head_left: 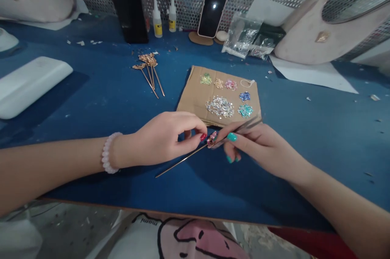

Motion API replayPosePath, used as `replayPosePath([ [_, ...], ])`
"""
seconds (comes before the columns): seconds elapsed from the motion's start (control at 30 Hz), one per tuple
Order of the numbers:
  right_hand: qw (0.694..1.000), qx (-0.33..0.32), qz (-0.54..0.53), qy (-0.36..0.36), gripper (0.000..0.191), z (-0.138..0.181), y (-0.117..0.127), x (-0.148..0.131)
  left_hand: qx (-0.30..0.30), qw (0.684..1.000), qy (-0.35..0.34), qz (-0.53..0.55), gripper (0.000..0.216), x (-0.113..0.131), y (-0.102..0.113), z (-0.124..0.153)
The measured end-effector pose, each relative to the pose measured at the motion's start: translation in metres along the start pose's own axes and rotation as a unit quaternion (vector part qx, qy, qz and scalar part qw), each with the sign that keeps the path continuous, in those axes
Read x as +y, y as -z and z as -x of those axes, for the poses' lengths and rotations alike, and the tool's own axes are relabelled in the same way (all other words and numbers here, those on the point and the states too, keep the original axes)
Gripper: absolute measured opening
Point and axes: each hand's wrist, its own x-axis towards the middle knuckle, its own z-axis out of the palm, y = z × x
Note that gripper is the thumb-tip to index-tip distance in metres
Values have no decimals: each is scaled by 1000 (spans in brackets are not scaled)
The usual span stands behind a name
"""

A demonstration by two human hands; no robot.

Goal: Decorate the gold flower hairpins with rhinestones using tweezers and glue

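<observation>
My left hand [166,139], a beaded bracelet at its wrist, pinches the ornamented head of a hairpin [183,162] between thumb and forefinger. The hairpin's thin gold stick slants down to the left over the blue table. From the other side my right hand [258,145], with turquoise nails, grips a pair of tweezers [242,128]; their tips reach the pink-set head of the hairpin. Just beyond the hands lies a cardboard piece [191,98] bearing small piles of coloured rhinestones [219,106] and a pale ring [247,83].
Several gold hairpins [149,68] lie left of the cardboard. Two glue bottles [157,21], a phone [215,6] and plastic bags [242,33] stand or lie along the perforated back panel. A white case [33,82] sits at the left, a pale bag [304,35] at the right.
</observation>
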Motion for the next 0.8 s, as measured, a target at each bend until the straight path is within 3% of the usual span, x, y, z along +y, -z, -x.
replayPosePath([
  [0.17, 984, 81, 122, 99, 19, 0, 8, 6, -16, 1000, 10, -1, 11, -3, -1, 2],
  [0.3, 983, 151, 74, 72, 10, 3, 3, 10, -23, 1000, 2, 8, 12, -4, -2, 1],
  [0.43, 981, 180, -8, 72, 19, 5, -4, 14, -33, 998, -36, 26, 12, -5, -2, -5],
  [0.6, 982, 180, -6, 49, 23, 4, -6, 16, -38, 991, -123, -42, 15, -7, -3, -22],
  [0.73, 983, 180, -34, 13, 20, 2, -9, 13, 18, 948, -255, -191, 18, -10, -7, -31],
  [0.8, 982, 184, -51, -16, 21, 2, -11, 12, 45, 930, -285, -226, 17, -11, -8, -31],
])
